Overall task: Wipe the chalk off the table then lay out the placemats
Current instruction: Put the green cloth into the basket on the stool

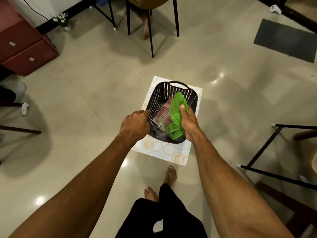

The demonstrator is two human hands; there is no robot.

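Note:
A black perforated basket [158,93] rests on a white placemat with gold circle patterns [164,150], which I hold above the floor. My left hand [135,123] grips the basket's left rim. My right hand [187,123] holds the right side, its thumb pressing a green cloth [176,110] that drapes over that edge into the basket. Inside lie a red-and-white checked cloth [163,114] and some greyish items I cannot make out.
Pale tiled floor all around. A red drawer cabinet [25,48] stands at the left, and black chair legs [151,31] with another person's foot are ahead. A dark mat [286,40] lies at the right, with a black-framed chair [267,150] closer. My bare feet [169,176] are below.

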